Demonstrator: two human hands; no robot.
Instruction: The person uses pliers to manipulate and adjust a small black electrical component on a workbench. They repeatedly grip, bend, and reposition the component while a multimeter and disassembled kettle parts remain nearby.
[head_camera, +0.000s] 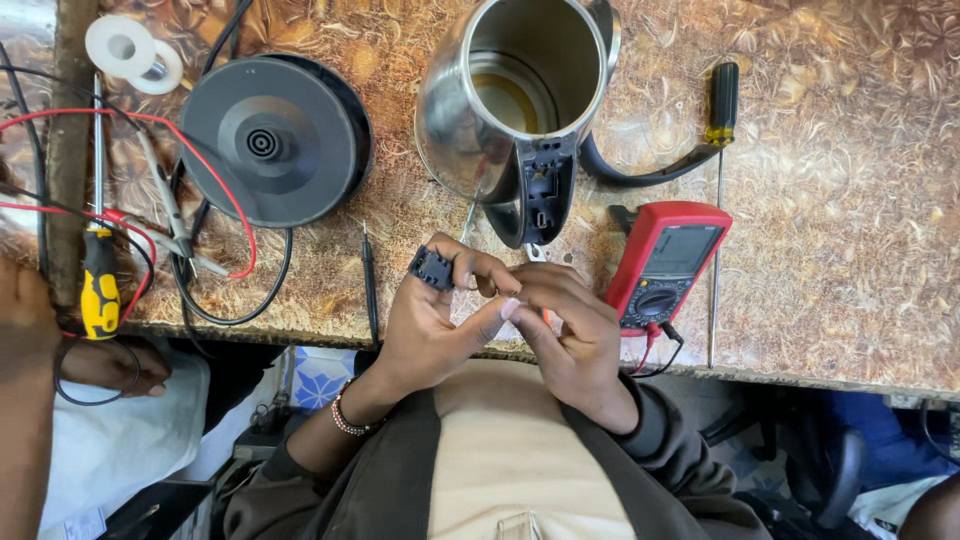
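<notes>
My left hand (425, 330) pinches a small black plastic part (432, 268) between thumb and fingers, just over the table's front edge. My right hand (575, 335) is curled against the left fingertips and seems to grip a thin tool: a metal tip (535, 251) shows above it and an orange bit below. Right behind the hands stands an open steel kettle (500, 100), with the black switch housing (541, 190) of its handle exposed.
The round black kettle base (268, 140) and its cord lie at the left. A red multimeter (665, 262) sits right of my hands, beside a long screwdriver (721, 100). Pliers (170, 215), a yellow-handled screwdriver (98, 290), white tape (130, 50) and another person's arm (25, 400) are far left.
</notes>
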